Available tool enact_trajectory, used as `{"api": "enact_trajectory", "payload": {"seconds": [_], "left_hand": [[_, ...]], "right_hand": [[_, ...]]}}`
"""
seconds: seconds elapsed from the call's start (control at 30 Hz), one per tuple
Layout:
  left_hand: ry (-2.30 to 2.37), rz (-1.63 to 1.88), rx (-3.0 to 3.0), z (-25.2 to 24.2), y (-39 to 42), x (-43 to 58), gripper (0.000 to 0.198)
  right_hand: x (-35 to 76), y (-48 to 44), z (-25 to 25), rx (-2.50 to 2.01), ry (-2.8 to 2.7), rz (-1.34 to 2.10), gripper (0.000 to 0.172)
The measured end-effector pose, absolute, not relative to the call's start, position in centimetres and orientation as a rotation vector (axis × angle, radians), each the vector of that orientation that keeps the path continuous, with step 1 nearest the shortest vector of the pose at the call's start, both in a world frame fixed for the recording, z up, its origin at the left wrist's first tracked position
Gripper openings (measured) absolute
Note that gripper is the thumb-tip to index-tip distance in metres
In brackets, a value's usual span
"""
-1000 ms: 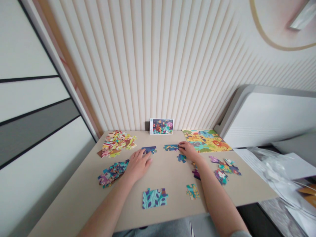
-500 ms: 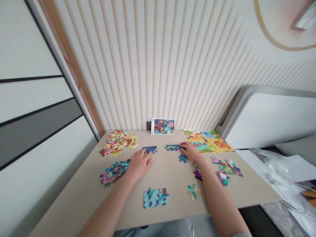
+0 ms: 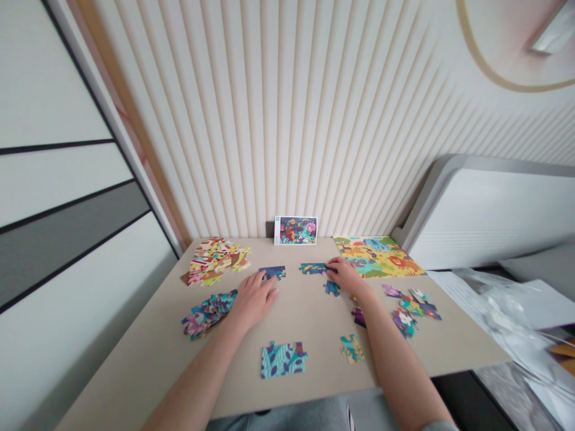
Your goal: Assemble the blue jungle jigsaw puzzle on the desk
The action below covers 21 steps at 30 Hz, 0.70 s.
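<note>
My left hand [image 3: 254,299] lies flat on the table with its fingers apart. Its fingertips reach the lower left edge of a dark blue joined puzzle section [image 3: 275,272]. Across a gap to the right, my right hand [image 3: 345,274] has its fingertips closed on the right end of another blue puzzle strip [image 3: 312,268] with orange marks. A loose blue puzzle piece [image 3: 332,288] lies just below that hand. Purple pieces [image 3: 358,317] are partly hidden by my right forearm. Beside my left wrist is a heap of dark, multicoloured pieces [image 3: 209,312].
A picture card [image 3: 297,231] leans on the ribbed wall. A finished animal puzzle [image 3: 381,256] lies back right, a heap of yellow-red pieces [image 3: 220,258] back left. Nearer are a teal leaf section [image 3: 283,360], a teal-orange piece [image 3: 352,349] and several flowered pieces [image 3: 412,310] at right.
Almost nothing differs. Both hands stay at their puzzle sections; the whole view has shifted very slightly.
</note>
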<state>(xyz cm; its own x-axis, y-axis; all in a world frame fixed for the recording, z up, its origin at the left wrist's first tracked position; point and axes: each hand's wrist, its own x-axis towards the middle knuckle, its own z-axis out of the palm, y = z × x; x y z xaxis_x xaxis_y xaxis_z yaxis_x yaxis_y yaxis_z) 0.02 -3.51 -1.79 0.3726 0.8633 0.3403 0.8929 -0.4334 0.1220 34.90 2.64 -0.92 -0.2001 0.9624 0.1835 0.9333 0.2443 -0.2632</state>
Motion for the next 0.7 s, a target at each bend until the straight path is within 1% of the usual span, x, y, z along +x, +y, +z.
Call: {"api": "enact_trajectory", "payload": {"seconds": [0.17,0.27,0.33,0.43,0.6,0.7], "left_hand": [[-1.614,-0.550,-2.532,-1.9,-3.4,-0.1,0.042],[-1.600,-0.534,-2.534,-1.9,-3.3,-0.1,0.042],[-1.594,-0.527,-2.526,-2.0,-3.2,-0.1,0.042],[-1.591,-0.520,-2.519,-2.3,-3.1,-0.1,0.042],[-1.614,-0.517,-2.524,-2.4,-3.0,0.0,0.042],[-1.616,-0.516,-2.518,-2.5,-2.9,0.1,0.042]], "right_hand": [[34.1,1.0,1.9,-1.739,-2.142,-0.062,0.032],[34.0,-2.1,3.9,-1.701,-2.181,-0.183,0.031],[34.6,-5.2,4.3,-1.697,-2.204,-0.233,0.031],[36.8,-11.0,2.9,-1.776,-2.135,-0.252,0.030],[41.6,-19.9,-1.6,-1.967,-1.738,-0.413,0.035],[42.8,-23.0,-3.3,-1.992,-1.685,-0.358,0.037]]}}
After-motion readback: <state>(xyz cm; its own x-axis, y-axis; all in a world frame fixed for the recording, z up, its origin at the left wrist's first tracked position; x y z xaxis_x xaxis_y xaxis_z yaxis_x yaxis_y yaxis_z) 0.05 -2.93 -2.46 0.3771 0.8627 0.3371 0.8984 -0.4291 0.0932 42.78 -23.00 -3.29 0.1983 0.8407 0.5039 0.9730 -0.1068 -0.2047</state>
